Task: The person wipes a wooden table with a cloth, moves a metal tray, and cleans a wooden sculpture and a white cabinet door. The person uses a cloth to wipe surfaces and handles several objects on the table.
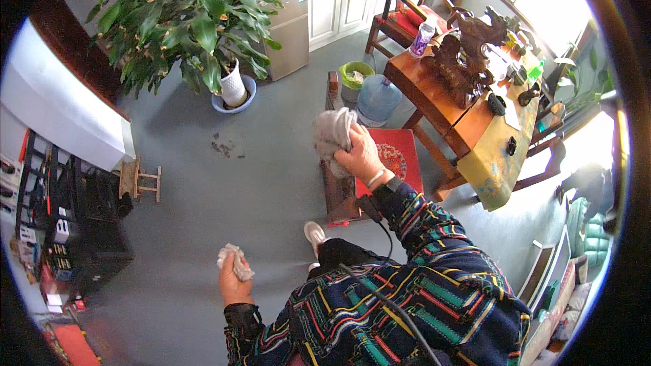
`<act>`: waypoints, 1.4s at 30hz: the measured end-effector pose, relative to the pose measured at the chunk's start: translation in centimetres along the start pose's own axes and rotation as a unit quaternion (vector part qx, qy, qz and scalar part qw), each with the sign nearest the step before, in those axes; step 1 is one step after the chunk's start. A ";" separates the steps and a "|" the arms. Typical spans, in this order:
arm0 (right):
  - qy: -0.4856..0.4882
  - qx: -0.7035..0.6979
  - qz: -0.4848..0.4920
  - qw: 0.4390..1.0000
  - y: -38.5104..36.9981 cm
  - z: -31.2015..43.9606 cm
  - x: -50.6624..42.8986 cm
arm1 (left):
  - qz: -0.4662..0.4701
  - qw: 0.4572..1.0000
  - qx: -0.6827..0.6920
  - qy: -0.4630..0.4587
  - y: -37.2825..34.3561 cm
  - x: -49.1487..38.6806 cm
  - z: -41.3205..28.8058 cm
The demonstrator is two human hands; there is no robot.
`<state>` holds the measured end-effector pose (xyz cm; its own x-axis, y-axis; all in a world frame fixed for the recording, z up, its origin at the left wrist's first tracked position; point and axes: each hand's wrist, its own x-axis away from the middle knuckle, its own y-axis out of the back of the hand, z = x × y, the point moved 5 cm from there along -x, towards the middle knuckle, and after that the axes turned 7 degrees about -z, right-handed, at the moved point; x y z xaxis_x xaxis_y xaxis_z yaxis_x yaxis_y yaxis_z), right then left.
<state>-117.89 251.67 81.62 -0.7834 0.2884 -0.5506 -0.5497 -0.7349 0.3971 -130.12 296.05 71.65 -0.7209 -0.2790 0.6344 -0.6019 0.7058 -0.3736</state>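
My right hand [360,155] grips a bunched grey cloth [333,134] over the left side of a dark wooden chair or bench [338,195] that bears a red cushion [396,157] with a round floral pattern. Whether the cloth touches the wood I cannot tell. Lower down on the left, my left hand [236,279] is closed around a crumpled whitish wad [237,263], cloth or paper, above the grey floor.
Beyond the seat stand a large blue water bottle [379,97] and a lined bin [351,79]. A wooden table [437,107] with a dark root carving [463,56] is at right. A potted plant [234,86] stands ahead; a small wooden stool [137,180] is left.
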 end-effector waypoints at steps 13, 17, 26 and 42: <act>-0.049 0.030 -0.011 0.998 0.0 0.1 -0.3 | 0.155 0.959 -0.233 0.041 -20.5 -15.2 -7.4; -0.143 -0.082 0.022 0.986 0.2 -0.6 -1.5 | 0.207 0.944 -0.253 0.031 -26.4 -19.1 -8.9; -0.448 -0.257 0.058 0.854 -0.6 -1.2 -2.8 | 0.335 0.855 -0.391 0.063 -40.2 -28.3 -8.9; -0.604 -0.314 -0.157 0.716 -2.5 -1.1 -4.9 | 0.497 0.735 -0.409 0.211 -69.5 -27.7 7.7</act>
<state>-112.32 251.42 82.47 -0.5374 0.5412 0.6468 -0.8119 -0.5395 -0.2231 -70.97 249.69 74.83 -0.3903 0.7450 0.5409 0.6841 0.6279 -0.3712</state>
